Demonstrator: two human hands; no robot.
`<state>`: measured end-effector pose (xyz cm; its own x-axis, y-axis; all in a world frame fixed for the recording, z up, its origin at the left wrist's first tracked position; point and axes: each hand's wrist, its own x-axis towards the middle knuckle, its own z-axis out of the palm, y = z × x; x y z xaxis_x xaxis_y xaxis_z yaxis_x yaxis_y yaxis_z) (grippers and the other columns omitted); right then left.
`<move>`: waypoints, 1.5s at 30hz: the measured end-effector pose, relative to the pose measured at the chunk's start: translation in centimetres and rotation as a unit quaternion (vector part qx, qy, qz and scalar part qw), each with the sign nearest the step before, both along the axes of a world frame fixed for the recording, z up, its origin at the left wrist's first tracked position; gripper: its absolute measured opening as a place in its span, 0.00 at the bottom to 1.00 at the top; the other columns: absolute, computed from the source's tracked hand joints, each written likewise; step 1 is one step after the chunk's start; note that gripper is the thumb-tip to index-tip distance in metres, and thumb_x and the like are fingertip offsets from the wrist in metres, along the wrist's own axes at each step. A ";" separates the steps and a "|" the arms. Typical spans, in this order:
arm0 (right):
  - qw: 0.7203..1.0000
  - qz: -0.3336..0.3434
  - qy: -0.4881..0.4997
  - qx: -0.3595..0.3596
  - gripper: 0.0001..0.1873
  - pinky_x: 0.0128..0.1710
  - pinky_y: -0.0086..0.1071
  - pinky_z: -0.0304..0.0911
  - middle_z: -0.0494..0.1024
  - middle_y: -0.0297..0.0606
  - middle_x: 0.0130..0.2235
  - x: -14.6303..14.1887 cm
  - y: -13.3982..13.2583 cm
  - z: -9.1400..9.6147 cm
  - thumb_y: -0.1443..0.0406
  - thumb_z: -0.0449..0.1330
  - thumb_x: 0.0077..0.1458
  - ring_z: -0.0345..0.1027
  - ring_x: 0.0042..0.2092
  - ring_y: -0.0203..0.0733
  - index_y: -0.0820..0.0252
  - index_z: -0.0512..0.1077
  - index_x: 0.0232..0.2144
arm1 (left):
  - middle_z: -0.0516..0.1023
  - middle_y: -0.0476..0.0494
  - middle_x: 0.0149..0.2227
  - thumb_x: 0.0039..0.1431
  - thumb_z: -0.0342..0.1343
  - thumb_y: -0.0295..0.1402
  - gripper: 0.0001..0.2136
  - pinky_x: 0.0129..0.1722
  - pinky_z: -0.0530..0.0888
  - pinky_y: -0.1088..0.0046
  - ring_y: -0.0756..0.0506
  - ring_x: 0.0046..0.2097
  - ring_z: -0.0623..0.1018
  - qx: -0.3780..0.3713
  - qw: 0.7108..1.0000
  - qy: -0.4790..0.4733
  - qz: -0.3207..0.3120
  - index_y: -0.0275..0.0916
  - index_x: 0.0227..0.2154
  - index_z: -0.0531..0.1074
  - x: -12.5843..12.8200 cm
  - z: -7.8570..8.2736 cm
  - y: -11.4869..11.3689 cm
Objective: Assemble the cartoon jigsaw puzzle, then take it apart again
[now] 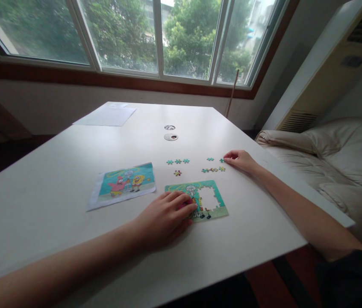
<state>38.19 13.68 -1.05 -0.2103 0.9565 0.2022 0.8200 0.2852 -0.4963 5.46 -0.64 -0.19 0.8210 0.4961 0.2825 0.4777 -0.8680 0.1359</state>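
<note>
A partly assembled jigsaw puzzle (223, 210) with cartoon figures lies on the white table, with a jagged gap in its right half. My left hand (171, 214) lies over the puzzle's left part, palm down with the fingers stretched out, hiding some of the picture. Beyond the puzzle, my right hand (239, 160) pinches a small green puzzle piece (222, 160) at or just above the tabletop. Loose puzzle pieces (178, 161) form a short row, with a single piece (177, 173) nearer me. More pieces (213, 170) sit close to my right hand.
A printed reference picture (129, 182) on paper lies left of the puzzle. Two round discs (171, 137) rest farther back on the white table (72, 171). White sheets (105, 116) lie at the far left corner. A pale sofa (334, 149) stands beyond the right edge.
</note>
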 end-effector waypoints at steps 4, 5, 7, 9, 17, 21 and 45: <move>0.999 0.001 -0.029 0.018 0.17 0.27 0.29 0.55 0.75 0.36 0.25 -0.7 -0.3 -0.1 0.56 0.56 0.49 0.61 0.26 0.35 0.61 0.76 0.32 | 0.71 0.39 0.46 0.61 0.45 0.32 0.14 0.45 0.69 0.61 0.41 0.47 0.69 0.008 1.000 -0.006 0.002 0.40 0.48 0.65 0.1 0.0 0.0; 0.999 0.002 -0.033 0.022 0.17 0.27 0.29 0.55 0.75 0.36 0.25 -0.8 -0.4 -0.1 0.56 0.55 0.49 0.61 0.26 0.35 0.61 0.76 0.32 | 0.71 0.39 0.46 0.60 0.45 0.32 0.13 0.45 0.69 0.62 0.42 0.47 0.69 0.011 1.000 -0.008 0.003 0.40 0.48 0.66 0.1 0.1 0.0; 0.999 0.004 -0.036 0.029 0.17 0.26 0.29 0.54 0.74 0.36 0.25 -0.9 -0.4 -0.2 0.55 0.55 0.50 0.60 0.25 0.35 0.61 0.76 0.32 | 0.71 0.39 0.45 0.60 0.45 0.32 0.14 0.45 0.69 0.62 0.42 0.47 0.69 0.013 1.000 -0.007 0.004 0.40 0.48 0.66 0.1 0.0 0.0; 0.999 0.004 -0.037 0.033 0.17 0.26 0.29 0.54 0.73 0.35 0.24 -0.9 -0.4 -0.2 0.55 0.54 0.50 0.60 0.25 0.35 0.61 0.76 0.32 | 0.71 0.39 0.46 0.61 0.45 0.32 0.14 0.45 0.69 0.62 0.42 0.47 0.69 0.012 1.000 -0.004 0.002 0.40 0.48 0.65 0.1 0.0 0.0; 0.999 0.009 -0.031 0.023 0.16 0.29 0.29 0.57 0.75 0.37 0.27 -0.6 -0.3 0.0 0.57 0.54 0.50 0.63 0.28 0.36 0.61 0.75 0.34 | 0.71 0.39 0.46 0.61 0.44 0.32 0.14 0.45 0.69 0.60 0.41 0.47 0.69 0.005 1.000 -0.004 0.001 0.40 0.48 0.65 0.1 0.0 0.1; 0.997 0.057 -0.046 -0.003 0.14 0.29 0.28 0.57 0.76 0.36 0.28 -0.1 -0.4 1.1 0.58 0.55 0.49 0.64 0.28 0.35 0.61 0.75 0.32 | 0.71 0.40 0.46 0.61 0.44 0.32 0.14 0.45 0.69 0.61 0.42 0.47 0.69 0.011 1.000 -0.012 0.001 0.41 0.48 0.66 0.0 0.0 0.1; 0.985 0.121 -0.080 -0.098 0.18 0.31 0.28 0.59 0.73 0.36 0.29 -0.9 -1.6 2.2 0.55 0.59 0.46 0.65 0.30 0.36 0.64 0.72 0.35 | 0.70 0.39 0.47 0.61 0.44 0.31 0.14 0.45 0.69 0.60 0.41 0.47 0.69 0.007 1.000 -0.007 0.000 0.40 0.49 0.65 0.0 -0.2 0.2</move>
<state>37.28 12.10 1.12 -0.4517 0.8915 -0.0348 0.8112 0.3941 -0.4319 5.49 -0.48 -0.35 0.8171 0.4915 0.3013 0.4752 -0.8701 0.1308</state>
